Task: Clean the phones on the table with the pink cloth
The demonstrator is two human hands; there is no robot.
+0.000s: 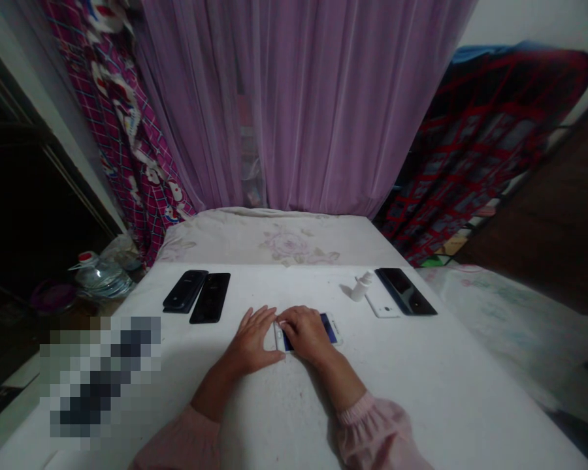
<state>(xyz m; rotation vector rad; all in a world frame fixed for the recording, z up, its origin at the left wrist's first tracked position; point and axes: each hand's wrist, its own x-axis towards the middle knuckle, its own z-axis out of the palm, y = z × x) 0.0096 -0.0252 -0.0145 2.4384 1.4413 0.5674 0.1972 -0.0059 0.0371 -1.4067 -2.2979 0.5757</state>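
A white phone (pixel 331 328) with a blue screen lies sideways on the white cloth, partly covered by my right hand (pixel 301 329). The fingers of my right hand are bent together over the phone's left part; whatever they may hold is too small to make out. My left hand (pixel 255 341) rests at the phone's left end, thumb and fingers spread apart around that edge. Beyond my right hand stands a small white spray bottle (pixel 361 287), upright beside another white phone (pixel 383 305) that lies face down.
Two dark phones (pixel 185 291) (pixel 210 297) lie at the back left of the white-covered table (pixel 445 391). More dark phones (pixel 406 292) are at the back right. A pixelated patch covers the left side. Purple curtains (pixel 313 104) hang behind; a water jug (pixel 100 277) stands left of the table.
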